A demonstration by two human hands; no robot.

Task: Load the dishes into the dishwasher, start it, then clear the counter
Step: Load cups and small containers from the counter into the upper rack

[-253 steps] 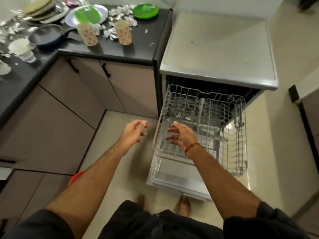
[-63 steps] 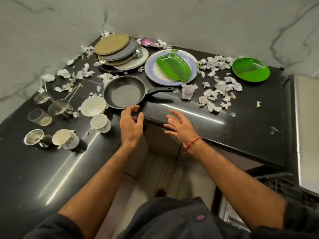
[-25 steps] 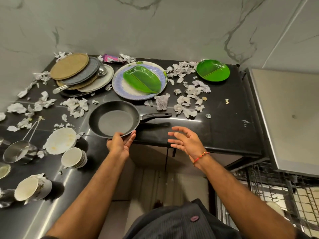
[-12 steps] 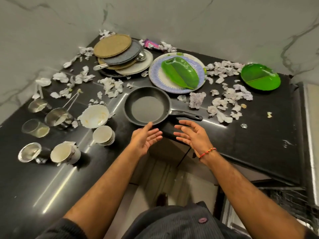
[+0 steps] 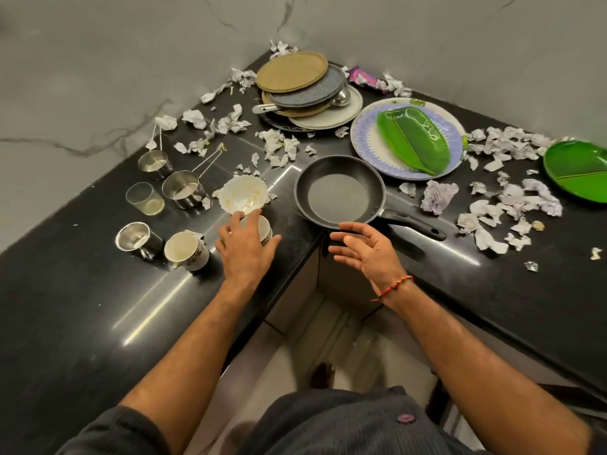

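across the black corner worktop (image 5: 492, 307) the dishes lie among torn paper scraps (image 5: 512, 195). at the back corner sits a stack of plates (image 5: 305, 90), beside it a big pale plate (image 5: 364, 142) carrying a green leaf-shaped dish (image 5: 414, 139), and at the far right a green plate (image 5: 578, 172). a black frying pan (image 5: 340, 192) rests near the inner edge, handle pointing right. the right hand (image 5: 371, 251) hovers just before the pan, grip open, fingers spread, holding nothing. the left hand (image 5: 246, 247) wraps over a small white cup (image 5: 264, 226), below a white bowl (image 5: 243, 195); i cannot tell whether that grip has closed. steel cups (image 5: 182, 188) and a mug (image 5: 185, 251) stand to the left.
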